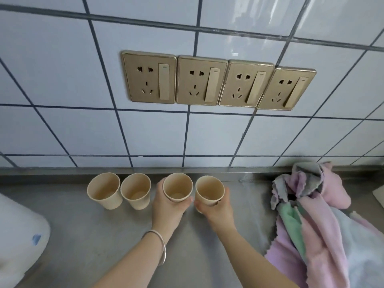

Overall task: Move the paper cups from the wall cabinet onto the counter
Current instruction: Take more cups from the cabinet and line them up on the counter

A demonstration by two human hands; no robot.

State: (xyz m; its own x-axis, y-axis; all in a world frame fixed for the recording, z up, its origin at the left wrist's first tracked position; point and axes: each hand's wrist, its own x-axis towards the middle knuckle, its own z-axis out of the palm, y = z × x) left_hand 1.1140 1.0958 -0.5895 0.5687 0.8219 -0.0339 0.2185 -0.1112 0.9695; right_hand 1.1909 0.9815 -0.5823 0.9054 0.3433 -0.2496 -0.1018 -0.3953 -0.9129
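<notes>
Along the tiled wall we keep four paper cups [140, 191] in one row on the counter [108, 231], each grip closed around one, left hand [168, 206] and right hand [218, 206], probably to line them up.

I see four tan paper cups upright and open-mouthed in a row on the grey counter [104, 246], near the wall. The leftmost cup [104, 191] and second cup [136, 191] stand free, just beside each other. At their 3 o'clock, the third cup [177, 187] and fourth cup [209, 191] are each gripped.
</notes>
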